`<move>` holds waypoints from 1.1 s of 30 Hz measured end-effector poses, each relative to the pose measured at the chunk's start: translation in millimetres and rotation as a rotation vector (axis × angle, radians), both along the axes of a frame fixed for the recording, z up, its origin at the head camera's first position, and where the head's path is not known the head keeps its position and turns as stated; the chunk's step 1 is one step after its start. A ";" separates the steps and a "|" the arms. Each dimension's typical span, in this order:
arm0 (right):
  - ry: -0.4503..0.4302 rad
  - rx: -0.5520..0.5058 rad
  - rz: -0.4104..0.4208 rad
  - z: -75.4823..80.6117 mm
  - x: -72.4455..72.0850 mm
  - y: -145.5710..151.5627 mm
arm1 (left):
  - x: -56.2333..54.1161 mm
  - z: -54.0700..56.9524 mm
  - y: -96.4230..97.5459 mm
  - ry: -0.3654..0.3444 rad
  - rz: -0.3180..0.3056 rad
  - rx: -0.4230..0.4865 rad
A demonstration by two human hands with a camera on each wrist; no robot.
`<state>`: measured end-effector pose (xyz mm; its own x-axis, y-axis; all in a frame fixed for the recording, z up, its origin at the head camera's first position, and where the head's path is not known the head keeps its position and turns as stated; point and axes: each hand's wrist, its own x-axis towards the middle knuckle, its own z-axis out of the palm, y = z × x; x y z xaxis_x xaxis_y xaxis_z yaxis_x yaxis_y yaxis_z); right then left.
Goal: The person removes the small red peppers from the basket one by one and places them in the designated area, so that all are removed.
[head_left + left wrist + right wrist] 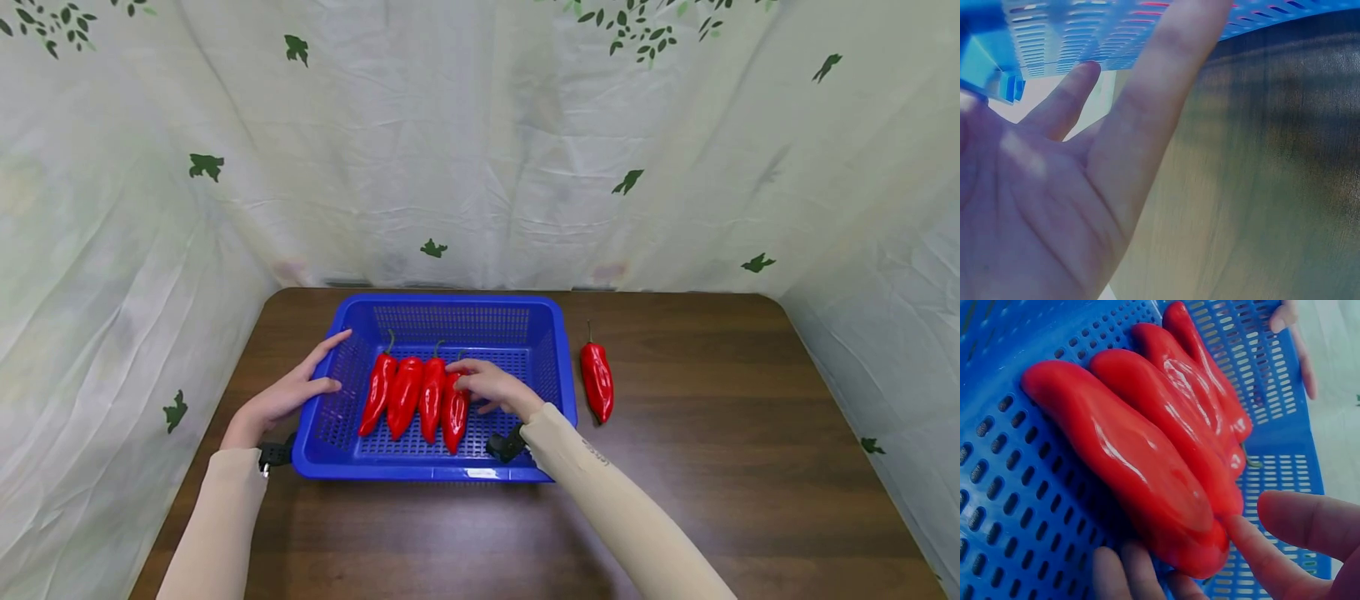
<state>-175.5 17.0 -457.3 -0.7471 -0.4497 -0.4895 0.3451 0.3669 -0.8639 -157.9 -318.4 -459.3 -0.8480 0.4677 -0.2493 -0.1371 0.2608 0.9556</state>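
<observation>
A blue plastic basket (450,472) with slotted walls stands on the table, and several glossy red peppers (405,396) lie side by side inside it. My left hand (288,392) rests against the basket's left side with its fingers fairly straight; thumb and index finger reach over the rim. Inside the basket, my right hand (495,385) is at the stem end of the rightmost pepper (1141,469). Its thumb touches one side and other fingers lie along the opposite side, while the index finger is held off. That pepper's stem is mostly hidden by the hand.
Another red pepper (597,382) lies on the brown wooden table (712,467), just right of the basket. A pale curtain (480,150) with a leaf print hangs behind the table and along both sides.
</observation>
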 end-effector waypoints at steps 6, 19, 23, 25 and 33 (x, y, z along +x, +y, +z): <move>0.030 -0.045 0.017 0.1 1.1 -0.4 | 0.2 -1.8 -1.5 0.000 0.004 -0.018; 0.128 -0.098 -0.039 -2.8 -1.0 -3.4 | 2.8 1.2 -1.2 -0.017 0.024 -0.029; 0.145 -0.132 -0.087 -1.8 -1.5 -3.8 | 2.5 1.4 -0.7 -0.015 0.025 -0.031; 0.159 -0.159 -0.109 -1.9 -1.8 -4.0 | 2.5 1.4 -0.2 -0.016 0.025 -0.030; 0.221 -0.207 -0.156 4.1 -0.8 -1.2 | 1.7 0.8 0.3 -0.006 0.017 -0.033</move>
